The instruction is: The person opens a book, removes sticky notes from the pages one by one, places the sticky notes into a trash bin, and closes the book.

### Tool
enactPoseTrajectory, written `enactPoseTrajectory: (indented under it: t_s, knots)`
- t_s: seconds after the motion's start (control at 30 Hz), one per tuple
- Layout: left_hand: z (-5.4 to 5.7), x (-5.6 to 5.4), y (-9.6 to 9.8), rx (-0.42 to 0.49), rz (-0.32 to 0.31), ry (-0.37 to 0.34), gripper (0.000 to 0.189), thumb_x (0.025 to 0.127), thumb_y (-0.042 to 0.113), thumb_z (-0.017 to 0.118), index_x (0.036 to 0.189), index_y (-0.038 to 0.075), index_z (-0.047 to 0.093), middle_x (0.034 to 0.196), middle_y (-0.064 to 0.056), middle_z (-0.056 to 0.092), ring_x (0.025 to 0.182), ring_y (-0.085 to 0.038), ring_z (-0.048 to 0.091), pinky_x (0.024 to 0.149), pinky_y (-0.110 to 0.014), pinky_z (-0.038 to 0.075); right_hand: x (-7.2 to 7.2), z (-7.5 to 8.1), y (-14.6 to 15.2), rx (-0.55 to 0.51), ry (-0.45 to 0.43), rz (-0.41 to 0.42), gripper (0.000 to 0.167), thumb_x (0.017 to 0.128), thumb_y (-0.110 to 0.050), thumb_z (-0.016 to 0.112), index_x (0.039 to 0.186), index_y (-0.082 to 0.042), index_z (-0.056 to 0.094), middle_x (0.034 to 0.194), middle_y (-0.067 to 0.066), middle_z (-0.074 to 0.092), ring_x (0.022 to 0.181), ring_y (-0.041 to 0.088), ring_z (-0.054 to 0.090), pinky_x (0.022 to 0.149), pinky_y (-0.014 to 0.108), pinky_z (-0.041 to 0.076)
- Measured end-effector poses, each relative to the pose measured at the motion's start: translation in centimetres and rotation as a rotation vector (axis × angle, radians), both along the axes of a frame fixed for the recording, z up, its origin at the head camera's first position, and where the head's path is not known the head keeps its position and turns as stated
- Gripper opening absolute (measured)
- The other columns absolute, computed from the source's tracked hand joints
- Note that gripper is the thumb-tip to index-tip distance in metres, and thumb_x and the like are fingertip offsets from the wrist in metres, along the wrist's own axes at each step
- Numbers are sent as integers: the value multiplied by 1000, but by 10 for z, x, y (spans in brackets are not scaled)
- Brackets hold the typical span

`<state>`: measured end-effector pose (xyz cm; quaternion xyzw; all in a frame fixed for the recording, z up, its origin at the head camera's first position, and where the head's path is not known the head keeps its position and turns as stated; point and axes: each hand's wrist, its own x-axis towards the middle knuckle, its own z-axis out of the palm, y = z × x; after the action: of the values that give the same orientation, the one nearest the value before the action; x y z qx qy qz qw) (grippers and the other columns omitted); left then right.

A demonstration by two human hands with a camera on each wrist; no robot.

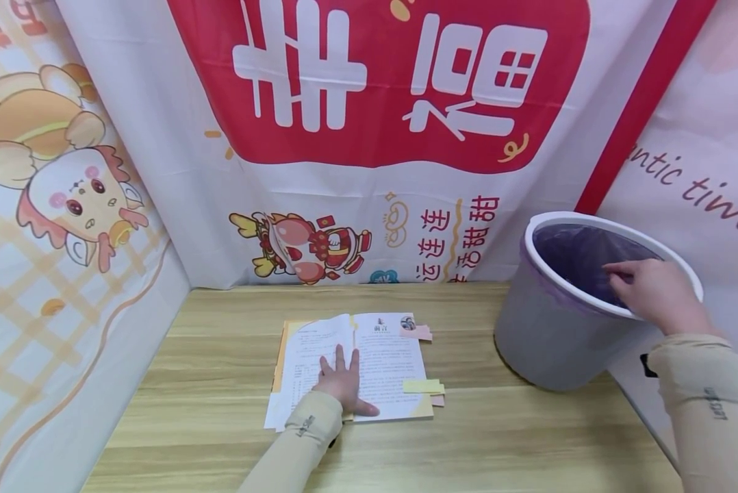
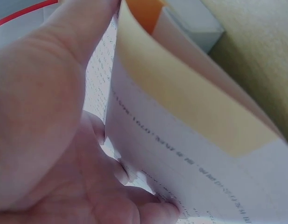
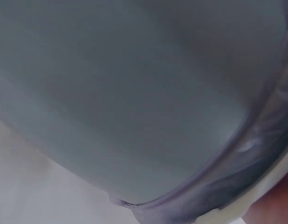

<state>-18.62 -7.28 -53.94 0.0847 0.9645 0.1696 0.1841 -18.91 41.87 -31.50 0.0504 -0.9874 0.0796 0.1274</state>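
An open book lies on the wooden table, with printed text on both pages. My left hand rests on it near the spine with fingers spread and straight. In the left wrist view, a page with a yellow corner curves up beside the left hand. Over the rim of a grey trash bin, my right hand reaches in, its thumb and forefinger close together. I cannot tell whether something small is between them. The right wrist view shows mostly the bin's outer wall.
Yellow sticky tabs and pink ones stick out from the book's right edge. A purple bag lines the bin beneath its white rim. Printed cloth hangs behind the table and at both sides.
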Motion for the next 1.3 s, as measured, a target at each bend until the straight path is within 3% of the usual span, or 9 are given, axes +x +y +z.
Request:
enactPoseTrajectory:
  t_s: [0.13,0.27,0.47,0.6,0.7,0.83,0.9,1.07,1.3]
  knots:
    - [0,0,-1,2,3,-4,133,57,61,87,158,7,20,160,-31,2,137,-65,7,111,-64,26,-3,-3,0,-20,17,14,27,94,-10,61,110,10,69,45,-4,49,48,20,44,49,34,36]
    - [-1,-1,-1,0,5,-9,133,58,61,87,158,7,19,160,-31,1,137,-65,6,112,-63,26,-4,-3,-2,-56,53,-36,28,94,-12,60,112,9,68,50,3,56,56,30,52,53,41,41]
    - [-1,-3,-3,-16,12,-17,133,57,62,87,158,7,19,160,-31,1,137,-64,7,112,-62,25,0,1,-19,-92,230,-55,27,92,-6,61,115,5,69,87,32,67,85,50,59,74,62,46]
    - [2,-3,-4,-29,4,-20,133,58,61,87,158,6,19,159,-32,2,137,-65,8,112,-63,25,8,5,-38,-110,335,-27,30,91,-2,61,119,3,68,100,33,67,79,48,61,75,61,48]
    - [5,-2,-4,-36,0,-18,133,58,61,86,158,5,19,159,-33,2,137,-65,8,112,-63,26,15,7,-53,-111,465,21,30,90,-2,63,119,1,70,104,28,69,78,44,64,82,42,53]
    - [6,-3,-3,-44,3,-17,134,57,63,86,158,6,19,160,-32,3,137,-64,9,112,-62,26,19,7,-75,-131,685,141,28,91,-10,60,114,-3,74,102,22,72,88,42,66,94,11,41]
    - [7,-3,-2,-53,3,-16,135,56,63,86,158,7,18,160,-31,3,137,-64,9,112,-62,26,20,5,-86,-143,770,213,28,91,-16,58,110,-4,75,97,20,73,87,41,67,97,8,37]
    - [8,-3,1,-72,-6,-16,135,57,64,85,158,7,18,159,-32,2,136,-65,10,111,-62,29,23,-6,-111,-149,802,331,30,92,-21,56,106,-4,76,95,15,73,86,37,67,98,16,40]
    - [3,-3,3,-71,-16,0,135,56,66,85,158,7,19,159,-32,3,136,-65,11,110,-62,31,16,-35,-132,-158,760,449,31,89,-16,53,106,-1,75,94,15,72,80,35,65,76,48,47]
